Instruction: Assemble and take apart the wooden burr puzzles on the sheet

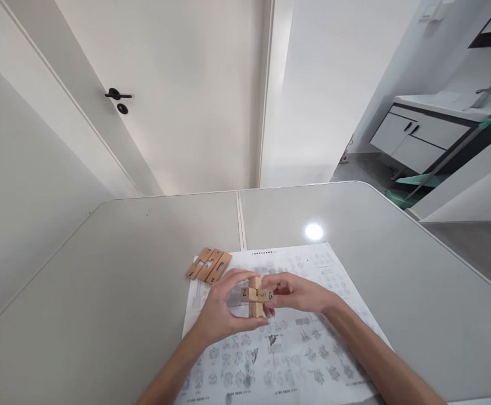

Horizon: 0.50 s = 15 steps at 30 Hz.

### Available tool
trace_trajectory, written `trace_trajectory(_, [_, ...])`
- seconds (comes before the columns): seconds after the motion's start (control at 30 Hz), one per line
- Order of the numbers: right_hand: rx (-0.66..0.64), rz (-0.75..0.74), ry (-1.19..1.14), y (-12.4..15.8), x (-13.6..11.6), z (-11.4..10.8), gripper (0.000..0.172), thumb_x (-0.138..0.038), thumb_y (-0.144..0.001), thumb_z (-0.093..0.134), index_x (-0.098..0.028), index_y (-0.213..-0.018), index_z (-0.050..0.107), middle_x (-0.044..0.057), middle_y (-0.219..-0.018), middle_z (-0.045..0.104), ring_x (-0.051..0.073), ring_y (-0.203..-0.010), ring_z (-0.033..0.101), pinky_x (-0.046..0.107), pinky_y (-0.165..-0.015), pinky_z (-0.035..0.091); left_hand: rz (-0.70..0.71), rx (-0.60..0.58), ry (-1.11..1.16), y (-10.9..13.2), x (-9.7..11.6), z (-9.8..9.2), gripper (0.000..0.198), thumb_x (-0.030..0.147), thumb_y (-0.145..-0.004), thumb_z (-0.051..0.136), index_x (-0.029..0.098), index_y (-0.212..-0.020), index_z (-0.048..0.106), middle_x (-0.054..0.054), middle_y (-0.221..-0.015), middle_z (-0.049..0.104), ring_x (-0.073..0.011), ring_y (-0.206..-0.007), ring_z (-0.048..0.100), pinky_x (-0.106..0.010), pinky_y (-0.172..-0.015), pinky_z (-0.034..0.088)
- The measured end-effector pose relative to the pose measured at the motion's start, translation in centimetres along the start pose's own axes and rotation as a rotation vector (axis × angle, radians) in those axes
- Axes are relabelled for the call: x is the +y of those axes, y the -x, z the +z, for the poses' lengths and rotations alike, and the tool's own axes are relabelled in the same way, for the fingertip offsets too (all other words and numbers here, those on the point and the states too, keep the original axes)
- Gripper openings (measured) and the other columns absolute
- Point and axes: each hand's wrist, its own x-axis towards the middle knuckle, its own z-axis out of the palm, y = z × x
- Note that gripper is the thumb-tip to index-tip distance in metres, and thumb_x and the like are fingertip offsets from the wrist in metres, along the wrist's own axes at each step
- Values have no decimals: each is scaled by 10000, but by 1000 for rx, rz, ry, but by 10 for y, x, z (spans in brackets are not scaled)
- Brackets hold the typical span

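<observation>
A light wooden burr puzzle (pixel 254 296) of interlocked blocks, some marked with letters or digits, is held above a printed sheet (pixel 308 354). My left hand (pixel 224 309) grips it from the left, thumb at its lower end and fingers at its upper end. From the right, my right hand (pixel 294 292) has its fingers closed on the block that sticks out sideways. Part of the puzzle's right side is hidden behind those fingers. Darker flat wooden pieces (pixel 209 265) with cut-out notches lie side by side at the sheet's upper left corner, apart from both hands.
The sheet shows rows of small assembly drawings and lies on a grey table (pixel 102 292) with a seam across its far half. Beyond stands a white door (pixel 186 84) with a black handle (pixel 117 95). A washbasin cabinet (pixel 423 132) is at the far right.
</observation>
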Motion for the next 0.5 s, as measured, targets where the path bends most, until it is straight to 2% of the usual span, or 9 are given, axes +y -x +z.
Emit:
trace_trajectory(0.1, [-16, 25, 54, 0, -2, 4, 195, -409, -957, 684, -223, -994, 729, 11, -895, 711, 161, -782, 656, 355, -795, 546, 8, -56, 63, 0, -1, 1, 653, 382, -664, 935, 306, -1248, 653, -66, -1204, 712, -288, -1096, 673, -472, -983, 542])
trace_trajectory(0.23, [72, 33, 105, -1, 1, 7, 144, -371, -925, 711, -237, -966, 747, -6, -866, 688, 153, -741, 633, 337, -760, 547, 3, -68, 55, 0, 0, 1, 632, 396, -671, 941, 308, -1233, 665, -66, -1214, 717, -288, -1100, 674, -465, -983, 540])
trace_trajectory(0.43, [140, -7, 232, -1, 4, 6, 115, -342, -915, 705, -241, -879, 746, -51, -689, 546, 126, -612, 482, 289, -633, 478, 18, -41, -6, 0, 1, -1, 664, 434, -677, 935, 309, -1263, 650, -59, -1196, 721, -279, -1096, 674, -450, -975, 548])
trace_trajectory(0.5, [153, -7, 253, -1, 3, 7, 133, -354, -928, 693, -244, -875, 745, -45, -705, 559, 126, -610, 476, 286, -622, 475, 16, -28, -20, 1, 0, 0, 657, 458, -691, 922, 305, -1267, 645, -60, -1197, 720, -276, -1091, 679, -442, -967, 557])
